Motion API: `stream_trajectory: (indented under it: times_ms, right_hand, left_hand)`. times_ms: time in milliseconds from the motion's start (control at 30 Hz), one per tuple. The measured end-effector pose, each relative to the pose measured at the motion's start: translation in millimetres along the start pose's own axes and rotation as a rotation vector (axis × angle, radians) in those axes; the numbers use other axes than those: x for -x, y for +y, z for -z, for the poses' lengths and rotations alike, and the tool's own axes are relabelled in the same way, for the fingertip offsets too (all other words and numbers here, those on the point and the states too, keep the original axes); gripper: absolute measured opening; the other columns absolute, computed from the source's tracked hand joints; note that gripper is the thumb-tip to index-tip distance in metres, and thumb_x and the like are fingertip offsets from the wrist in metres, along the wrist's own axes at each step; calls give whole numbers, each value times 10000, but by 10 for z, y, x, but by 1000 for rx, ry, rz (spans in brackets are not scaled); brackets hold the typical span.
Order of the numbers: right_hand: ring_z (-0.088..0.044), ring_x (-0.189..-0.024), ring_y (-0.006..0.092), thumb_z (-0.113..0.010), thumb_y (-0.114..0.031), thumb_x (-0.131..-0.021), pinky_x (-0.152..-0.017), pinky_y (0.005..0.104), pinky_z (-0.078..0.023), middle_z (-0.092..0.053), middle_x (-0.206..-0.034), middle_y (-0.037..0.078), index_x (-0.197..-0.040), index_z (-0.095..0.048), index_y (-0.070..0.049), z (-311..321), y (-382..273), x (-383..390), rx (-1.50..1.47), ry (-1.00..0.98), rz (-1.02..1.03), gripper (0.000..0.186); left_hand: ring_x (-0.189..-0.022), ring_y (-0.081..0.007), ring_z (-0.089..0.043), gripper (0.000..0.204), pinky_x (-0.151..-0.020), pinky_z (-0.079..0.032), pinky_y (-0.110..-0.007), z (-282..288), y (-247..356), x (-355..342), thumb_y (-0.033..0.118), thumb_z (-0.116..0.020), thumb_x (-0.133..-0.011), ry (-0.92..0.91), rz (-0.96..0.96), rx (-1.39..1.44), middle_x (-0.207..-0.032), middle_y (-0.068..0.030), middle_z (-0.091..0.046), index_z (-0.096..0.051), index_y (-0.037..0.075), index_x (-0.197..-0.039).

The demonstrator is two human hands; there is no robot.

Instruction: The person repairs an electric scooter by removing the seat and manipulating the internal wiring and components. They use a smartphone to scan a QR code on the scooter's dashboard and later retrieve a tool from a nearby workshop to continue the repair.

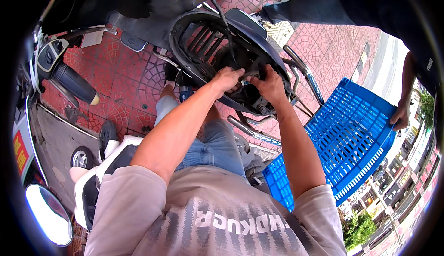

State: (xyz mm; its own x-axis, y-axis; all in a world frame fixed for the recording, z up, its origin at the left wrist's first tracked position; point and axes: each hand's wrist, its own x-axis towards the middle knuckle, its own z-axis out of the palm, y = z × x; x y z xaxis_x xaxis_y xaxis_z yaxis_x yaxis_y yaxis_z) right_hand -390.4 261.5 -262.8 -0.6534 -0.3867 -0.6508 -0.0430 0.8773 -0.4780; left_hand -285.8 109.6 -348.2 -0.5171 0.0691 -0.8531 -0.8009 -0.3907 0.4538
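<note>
Both my hands are inside the open black body of a scooter (252, 24), in the cavity below where a seat sits. My left hand (227, 79) has its fingers closed at the near side of the cavity, pinching something too small to make out. Close beside it, my right hand (269, 86) curls its thumb and fingers around a dark part, whose kind I cannot tell. A black cable (221, 13) runs down into the cavity from above. Slatted ribs (203, 41) line the far left of the opening. My fingers partly hide what lies between them.
A blue plastic crate (342, 135) stands tilted at my right, with another person's hand (401, 115) on its rim. Chrome rails (305, 73) stick out from the scooter's rear. A handlebar grip (74, 85) and a round mirror (48, 214) are at the left, above red paving (125, 80).
</note>
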Motion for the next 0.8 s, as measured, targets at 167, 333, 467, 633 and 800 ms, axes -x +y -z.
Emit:
stream_trajectory:
  times_ms: [167,333,467,633,800]
  right_hand:
    - [-645,-1071,193,-821,-202,-920,-870,358,-536,-679,-1276,105,-1511,-501,44,-106,296,-64,-576,-109,-150,716]
    - [-648,-1088,211,-822,-168,-898,-902,364,-535,-680,-1275,121,-1513,-499,51,-48,251,-92,-449,-208,-121,729]
    - [-656,-930,185,-822,-119,-860,-798,331,-535,-721,-1113,106,-1332,-610,65,-121,181,-121,-523,-156,-236,550]
    - [-663,-800,179,-801,-141,-872,-709,330,-524,-737,-970,101,-1183,-665,54,-281,268,-77,-569,-139,-249,391]
    - [-715,-822,248,-790,-206,-904,-765,401,-552,-741,-927,157,-1141,-674,8,-324,228,-36,-8,8,47,340]
  left_hand:
    - [-805,-283,-755,269,-722,-610,-388,71,-32,-7,189,-610,-1023,-91,0,-25,-981,-193,-758,-715,-52,-1076]
    - [-837,-298,-774,254,-713,-617,-393,75,36,37,51,-636,-974,-82,19,-48,-994,-197,-764,-666,-59,-1200]
    - [-865,-301,-777,342,-729,-625,-390,125,20,-12,-19,-650,-939,-153,34,-23,-995,-189,-763,-633,-54,-1280]
    - [-897,-289,-773,413,-725,-624,-392,203,43,-28,-24,-661,-920,-243,43,-105,-975,-163,-761,-638,-24,-1333]
    - [-885,-248,-758,378,-691,-610,-386,295,193,-81,-10,-631,-912,-291,-66,-481,-1015,-145,-766,-698,-19,-1283]
